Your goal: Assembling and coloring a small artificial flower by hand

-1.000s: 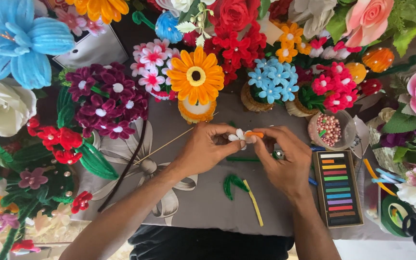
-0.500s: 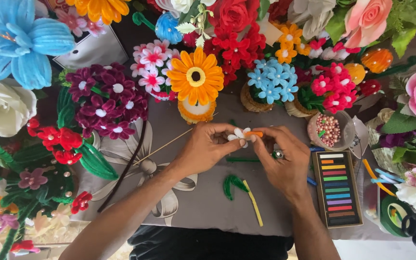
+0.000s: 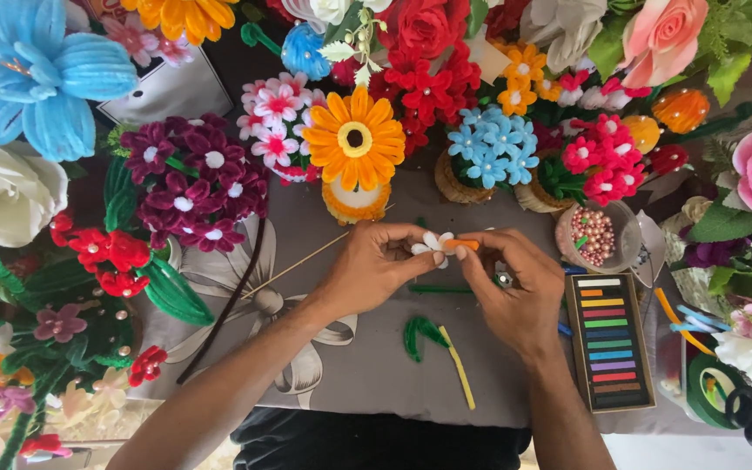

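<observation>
- The left hand (image 3: 374, 265) pinches one small white flower (image 3: 433, 243) between thumb and fingertips, its fingers closed narrowly on the petals.
- The right hand (image 3: 515, 292) meets it from three o'clock, thumb and forefinger closed on one short orange stick (image 3: 463, 245) whose tip touches the flower.
- One thin wooden skewer (image 3: 298, 265) runs from under the left hand toward eight o'clock.
- Both forearms rise from six o'clock and converge over the grey floral cloth (image 3: 324, 365); the wrists are raised and the palms turn inward.
- Just below the hands, at six o'clock, lie one curled green pipe cleaner (image 3: 417, 332) and one yellow pipe cleaner (image 3: 460, 369), touching.
- At three o'clock sits one open box of coloured chalks (image 3: 609, 341), near the right wrist.
- At one o'clock stands one small bowl of pink beads (image 3: 596, 236).
- At twelve o'clock stands one large orange daisy (image 3: 354, 139), with one cluster of blue flowers (image 3: 491, 150) beside it.
</observation>
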